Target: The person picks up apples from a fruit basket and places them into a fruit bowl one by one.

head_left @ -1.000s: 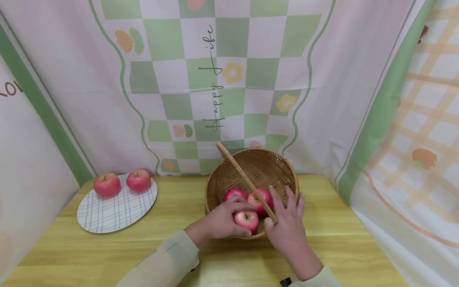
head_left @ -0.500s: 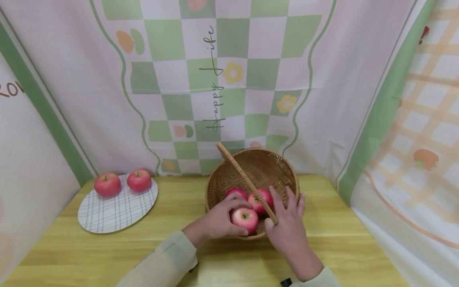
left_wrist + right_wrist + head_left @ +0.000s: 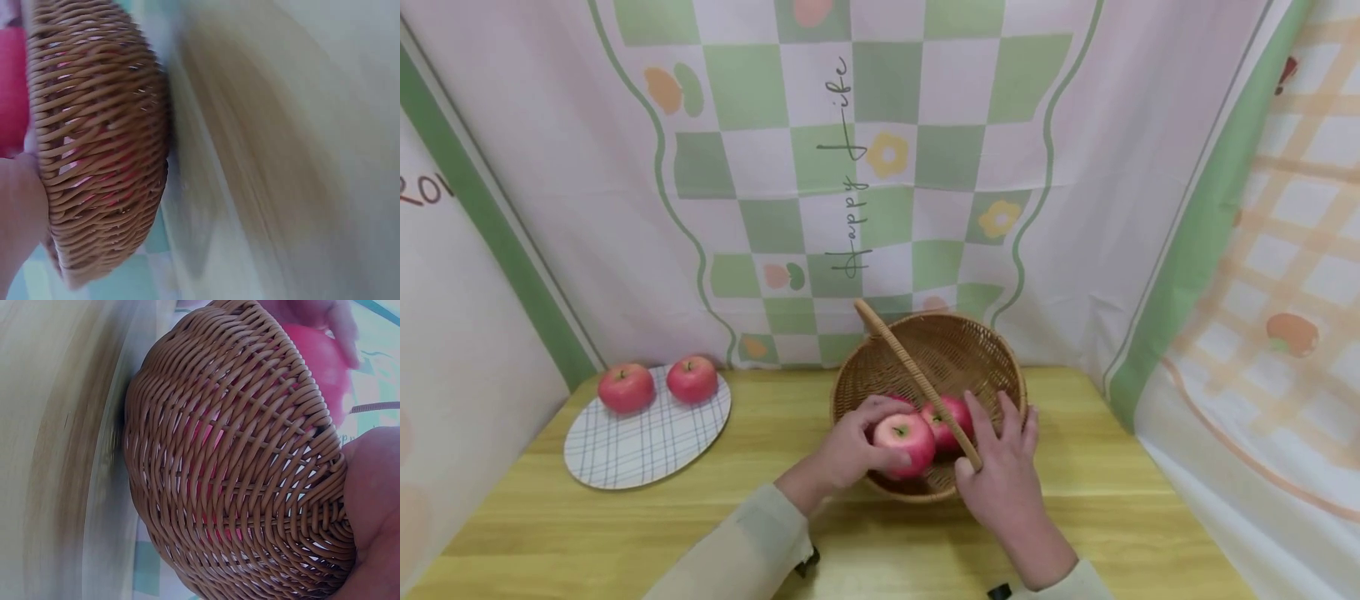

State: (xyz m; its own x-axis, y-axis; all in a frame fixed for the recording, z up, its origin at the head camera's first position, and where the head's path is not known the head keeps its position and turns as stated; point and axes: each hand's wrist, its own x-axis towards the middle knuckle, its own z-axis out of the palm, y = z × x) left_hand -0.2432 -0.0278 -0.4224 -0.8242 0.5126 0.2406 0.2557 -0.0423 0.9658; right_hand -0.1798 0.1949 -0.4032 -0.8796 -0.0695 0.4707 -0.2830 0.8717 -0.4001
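Note:
My left hand grips a red apple with fingers and thumb around its left side, at the near left rim of a brown wicker basket. In the right wrist view, this apple shows above the rim. Another apple lies in the basket under the slanting handle; a further one is mostly hidden behind my left hand. My right hand holds the basket's near right rim, its thumb by the handle's base and its fingers spread over the edge.
At the left, a white plate with a blue checked pattern bears two red apples, a left one and a right one. The wooden table ends at a patterned cloth backdrop close behind the basket.
My left hand has raised its apple from inside the basket and drawn it slightly left, up and away from the others. The right hand and the basket have stayed in place.

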